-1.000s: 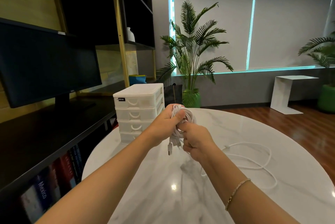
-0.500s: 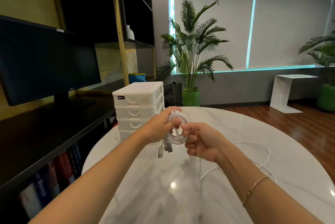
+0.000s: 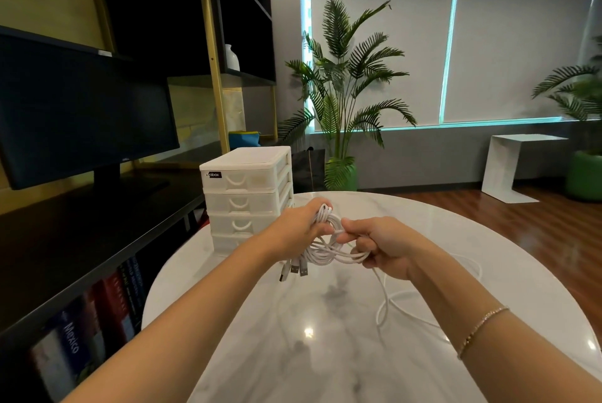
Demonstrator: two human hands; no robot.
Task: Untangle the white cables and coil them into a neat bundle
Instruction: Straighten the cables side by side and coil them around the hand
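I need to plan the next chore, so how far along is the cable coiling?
Done: several loops of white cables are gathered, plug ends hanging below. In hand: the left hand grips the coil while the right hand holds the strands being fed. Left: a slack length lies uncoiled on the marble table.

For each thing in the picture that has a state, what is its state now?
white cables: partly coiled, held above the table
loose cable end: uncoiled, trailing on the table
left hand: grips the coil
right hand: pinches the strands
USB plugs: hanging free
drawer unit: drawers closed
monitor: screen dark
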